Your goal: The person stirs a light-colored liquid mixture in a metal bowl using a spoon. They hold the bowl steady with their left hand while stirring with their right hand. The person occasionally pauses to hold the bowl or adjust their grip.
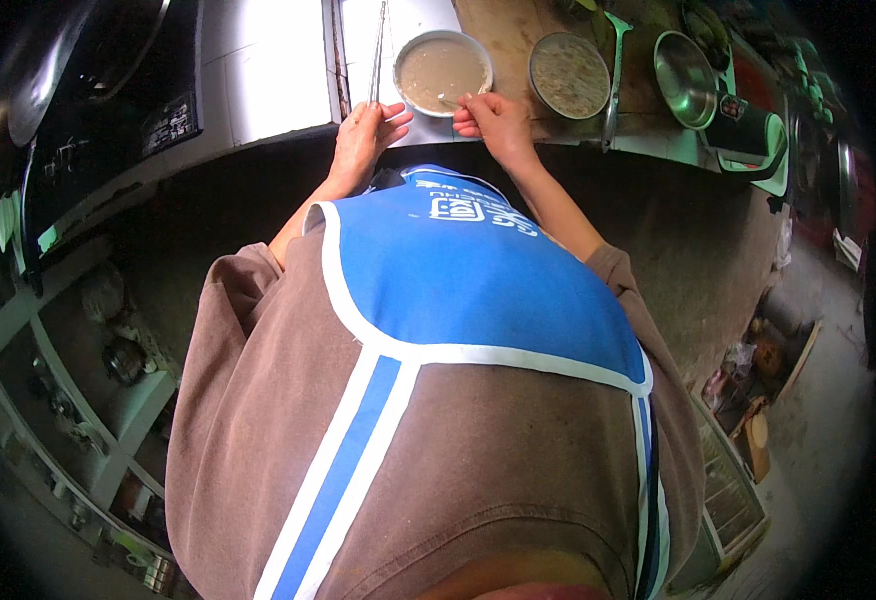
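Observation:
My left hand is closed on a pair of long, thin chopsticks, which point away from me beside the left side of a round bowl. Pale beige batter fills much of that bowl. At its near right rim, my right hand is pinched, thumb against fingers. Something small and pale seems to be at the fingertips, over the batter, but I cannot make out what it is. Right of this hand stands a second bowl holding a pale, lumpy mixture.
A long metal utensil lies right of the second bowl, followed by a shiny metal basin and a dark box. White tiles and a black stove-like surface are at left. The counter's front edge runs just ahead of my apron.

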Action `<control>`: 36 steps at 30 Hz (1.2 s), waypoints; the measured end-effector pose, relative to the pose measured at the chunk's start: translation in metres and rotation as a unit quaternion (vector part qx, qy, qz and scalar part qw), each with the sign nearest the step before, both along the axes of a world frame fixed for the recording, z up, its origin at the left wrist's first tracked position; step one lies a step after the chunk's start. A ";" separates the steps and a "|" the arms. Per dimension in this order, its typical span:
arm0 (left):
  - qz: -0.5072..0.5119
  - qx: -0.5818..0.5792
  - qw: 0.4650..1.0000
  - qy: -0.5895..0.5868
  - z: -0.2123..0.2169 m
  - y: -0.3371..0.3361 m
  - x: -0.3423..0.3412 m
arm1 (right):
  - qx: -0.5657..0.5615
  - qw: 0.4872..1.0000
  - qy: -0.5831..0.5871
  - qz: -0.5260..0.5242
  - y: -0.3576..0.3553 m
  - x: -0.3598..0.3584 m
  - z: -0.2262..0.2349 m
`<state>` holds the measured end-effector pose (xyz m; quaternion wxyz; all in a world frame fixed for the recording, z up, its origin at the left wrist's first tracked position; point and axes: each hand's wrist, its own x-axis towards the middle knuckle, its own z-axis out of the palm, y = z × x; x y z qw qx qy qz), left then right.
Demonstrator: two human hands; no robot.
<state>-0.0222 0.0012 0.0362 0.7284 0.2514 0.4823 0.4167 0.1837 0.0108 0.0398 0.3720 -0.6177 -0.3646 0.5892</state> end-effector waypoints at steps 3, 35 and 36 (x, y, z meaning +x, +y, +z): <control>0.012 -0.005 1.000 -0.011 0.004 0.001 0.005 | 0.003 0.999 -0.021 0.033 -0.004 0.003 0.012; 0.045 -0.040 0.998 -0.035 0.000 0.007 0.010 | 0.214 0.914 -0.324 0.118 0.036 0.007 0.013; 0.045 -0.042 0.998 -0.034 -0.001 0.007 0.010 | 0.238 0.899 -0.347 0.121 0.039 0.012 0.017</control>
